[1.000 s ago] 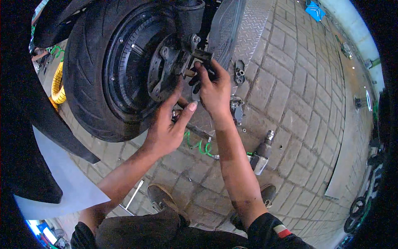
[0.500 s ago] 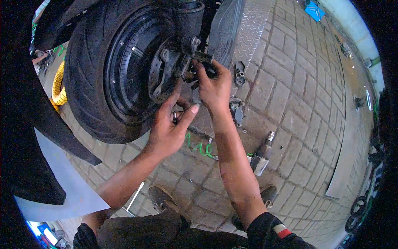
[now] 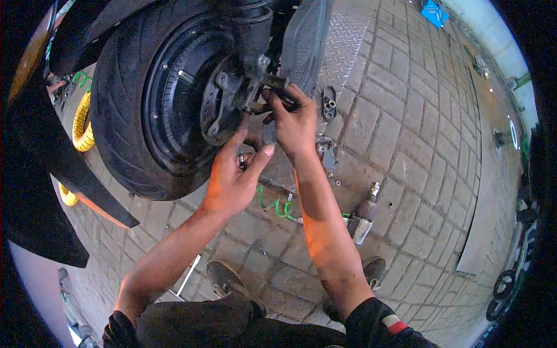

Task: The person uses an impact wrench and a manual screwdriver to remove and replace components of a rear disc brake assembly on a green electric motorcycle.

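Observation:
A black wheel with a ribbed hub (image 3: 180,110) fills the upper left, a dark slotted disc (image 3: 213,119) at its centre. Beside the disc my right hand (image 3: 297,122) has its fingers bent round a dark metal part (image 3: 279,81) by the axle; the fingers hide much of it. Lower down, my left hand (image 3: 229,174) points its index finger up to the disc's lower edge, thumb stretched away. Among its curled fingers a small shiny metal piece (image 3: 242,160) shows; whether worn or held I cannot tell. A grey flat piece (image 3: 269,133) shows between the hands.
On the brick paving (image 3: 406,145) lie an impact wrench (image 3: 365,211) with a green coiled hose (image 3: 281,207), a brake caliper-like part (image 3: 326,155) and a dark bracket (image 3: 329,103). Patterned metal plate (image 3: 348,37) lies beyond. A yellow coiled hose (image 3: 83,122) is left of the tyre.
The view has shifted slightly, and the wheel sits a little further left. My right fingers have moved slightly away from the axle area. Orange light now falls on my forearms.

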The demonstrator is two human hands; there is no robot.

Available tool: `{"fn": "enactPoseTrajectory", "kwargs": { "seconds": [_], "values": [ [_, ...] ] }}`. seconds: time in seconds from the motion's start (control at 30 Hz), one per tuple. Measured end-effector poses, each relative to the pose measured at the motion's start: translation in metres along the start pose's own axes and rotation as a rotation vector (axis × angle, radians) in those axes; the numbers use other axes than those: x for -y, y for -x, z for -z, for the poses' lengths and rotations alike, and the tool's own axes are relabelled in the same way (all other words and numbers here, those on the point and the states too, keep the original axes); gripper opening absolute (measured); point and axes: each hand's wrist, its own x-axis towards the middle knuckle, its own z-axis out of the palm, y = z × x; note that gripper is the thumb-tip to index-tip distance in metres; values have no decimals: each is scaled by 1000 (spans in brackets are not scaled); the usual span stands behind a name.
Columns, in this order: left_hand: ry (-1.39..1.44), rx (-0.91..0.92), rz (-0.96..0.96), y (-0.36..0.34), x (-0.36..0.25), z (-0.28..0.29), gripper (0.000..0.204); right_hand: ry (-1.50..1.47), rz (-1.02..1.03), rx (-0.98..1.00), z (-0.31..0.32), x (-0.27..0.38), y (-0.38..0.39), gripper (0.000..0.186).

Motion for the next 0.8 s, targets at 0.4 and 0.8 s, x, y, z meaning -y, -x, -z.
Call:
{"fn": "enactPoseTrajectory", "kwargs": {
  "seconds": [0.4, 0.8],
  "values": [
    [-73, -50, 1, -1, -25, 12, 50, 370, 212, -35, 3, -33, 10, 40],
    [811, 113, 235, -6, -70, 42, 39, 321, 89, 319, 35, -29, 197, 43]
  ]
}}
